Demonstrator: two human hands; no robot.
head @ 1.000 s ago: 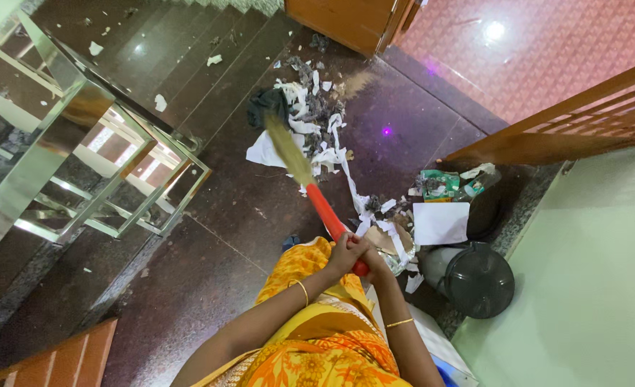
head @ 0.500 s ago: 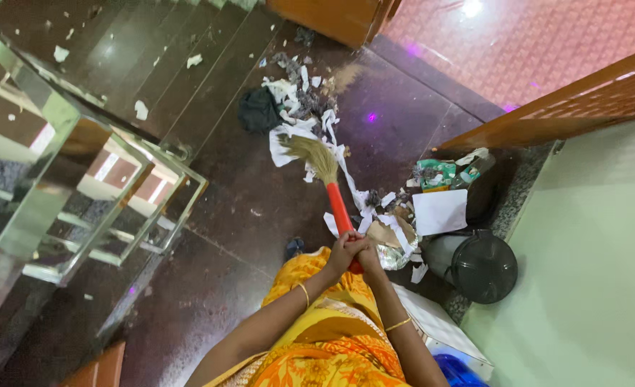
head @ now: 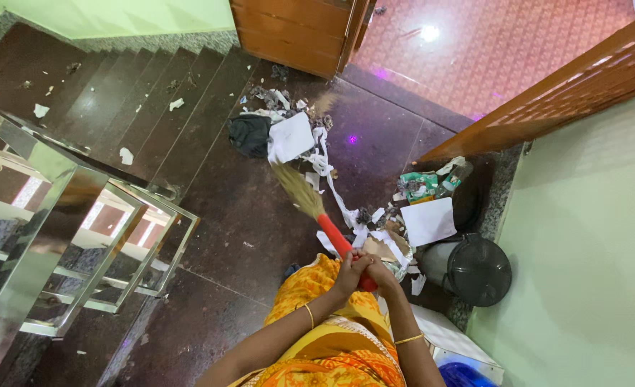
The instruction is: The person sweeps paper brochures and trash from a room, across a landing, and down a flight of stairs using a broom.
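Head view: steel railing left, both hands, left hand and right hand, clamped round red-handled broom, bristles by paper litter on dark floor; black bin right.

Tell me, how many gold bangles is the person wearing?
2. One bangle is on the left wrist, below the left hand. The other bangle is on the right forearm, below the right hand. Both hands grip the broom.

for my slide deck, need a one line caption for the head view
Both hands, left and right, grip a red-handled broom over scattered paper scraps beside a dark bin.
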